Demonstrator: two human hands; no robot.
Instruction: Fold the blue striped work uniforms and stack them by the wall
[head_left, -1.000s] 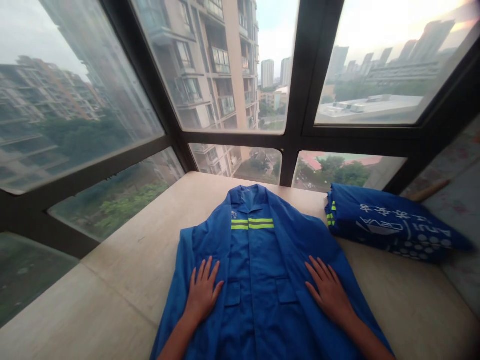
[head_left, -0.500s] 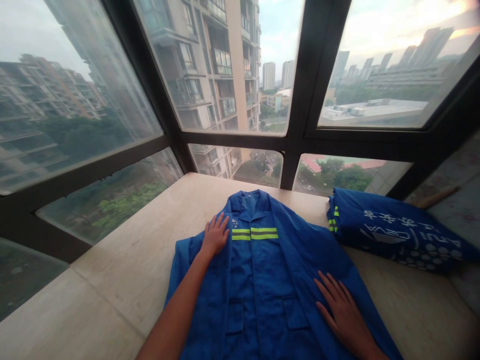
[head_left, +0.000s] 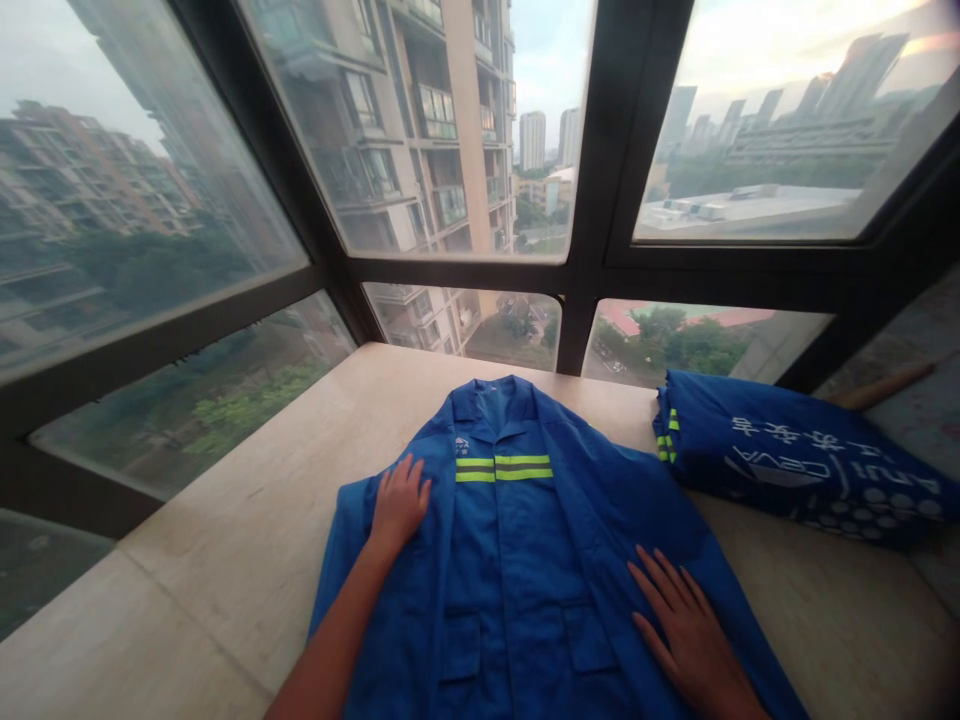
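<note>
A blue work jacket (head_left: pixel 517 540) lies front side up, its collar toward the window and a yellow-green and grey reflective band across the chest. Both of its sleeves are laid inward along the front, beside the two flap pockets. My left hand (head_left: pixel 401 502) rests flat with fingers outstretched on the sleeve at the jacket's left, below the shoulder. On the right-hand sleeve lies my right hand (head_left: pixel 684 620), palm down and fingers spread. The jacket's lower part runs out of view at the bottom edge.
The pale stone sill (head_left: pixel 202 570) carries the jacket. To the right sits a folded blue garment (head_left: pixel 795 460) with white lettering and reflective stripes. Dark window frames (head_left: pixel 465 272) border the sill at the back and left, with buildings outside.
My left hand has slid from the chest logo outward and slightly toward me along the sleeve. My right hand stays about where it was. The view has shifted slightly.
</note>
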